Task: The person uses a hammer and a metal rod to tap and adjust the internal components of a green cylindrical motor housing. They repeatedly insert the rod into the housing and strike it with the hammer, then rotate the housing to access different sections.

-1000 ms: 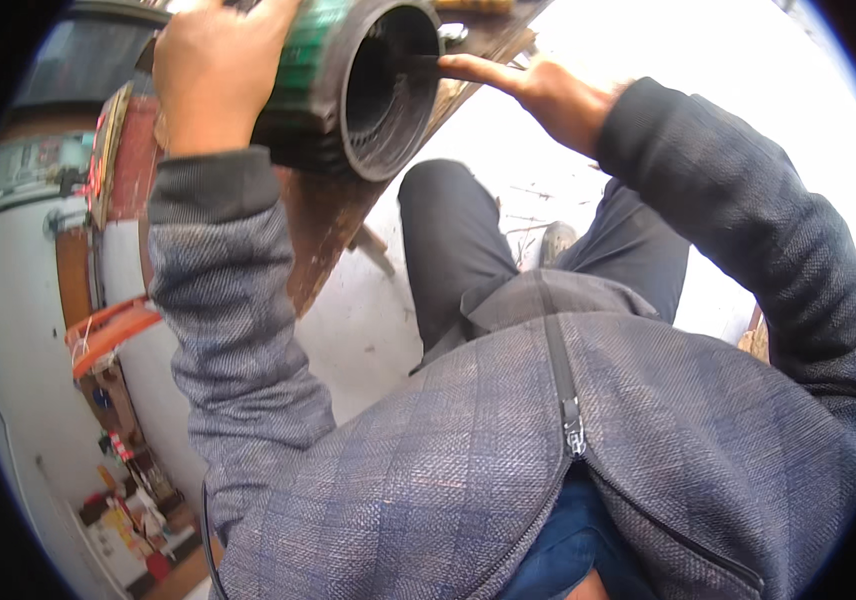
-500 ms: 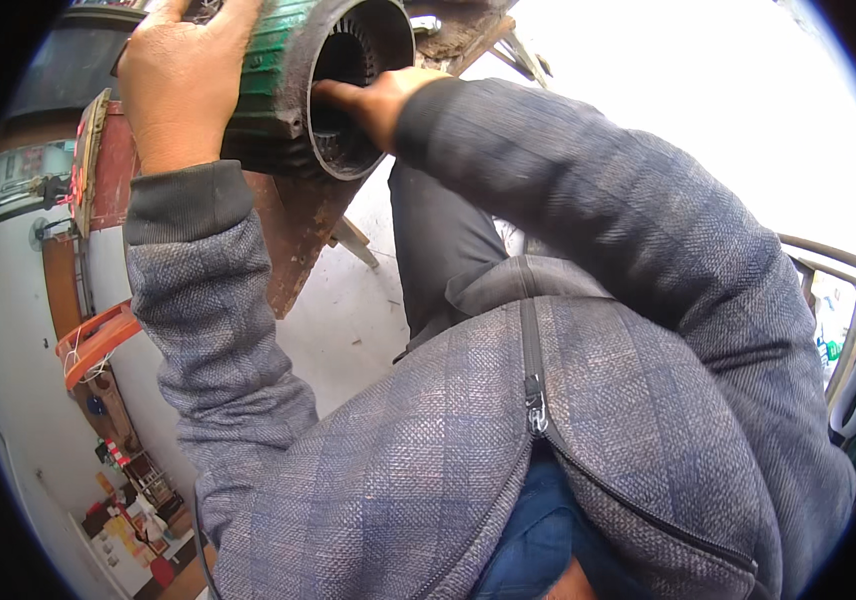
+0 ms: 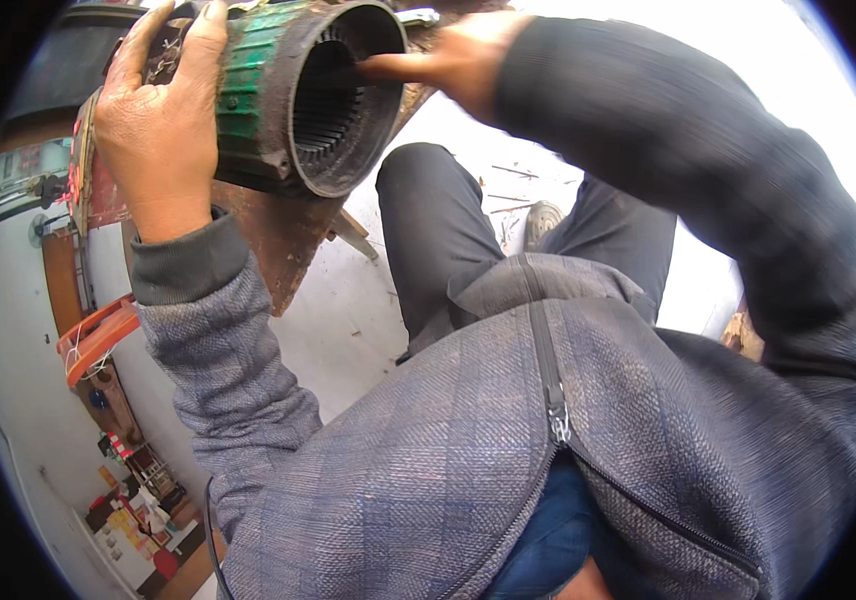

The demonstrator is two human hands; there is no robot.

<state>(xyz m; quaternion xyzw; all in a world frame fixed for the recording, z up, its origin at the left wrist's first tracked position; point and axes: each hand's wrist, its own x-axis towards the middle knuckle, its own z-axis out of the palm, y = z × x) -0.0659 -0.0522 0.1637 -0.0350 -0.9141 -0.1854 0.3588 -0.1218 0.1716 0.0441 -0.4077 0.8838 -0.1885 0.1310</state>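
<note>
A green ribbed motor housing (image 3: 245, 85) lies on its side at the upper left, its round open end turned toward me. Inside the bore sits a slotted ring, the stator core (image 3: 323, 140). My left hand (image 3: 163, 130) grips the housing's far end, fingers and thumb bent over the rim. Just outside the bore's right edge is my right hand (image 3: 458, 65), smeared by motion, with one finger stretched toward the opening. A thin dark shape runs from that fingertip into the bore; its kind is too blurred to tell.
Under the housing is a worn brown table (image 3: 283, 245) with a wooden leg at its near edge. My knees and one shoe (image 3: 543, 222) show over a pale floor with scattered debris. An orange stool-like thing (image 3: 96, 340) stands at the left by the wall.
My right hand has drawn back out of the bore, to the right and up. The housing has turned and shifted slightly left, and my left hand has moved left and down with it.
</note>
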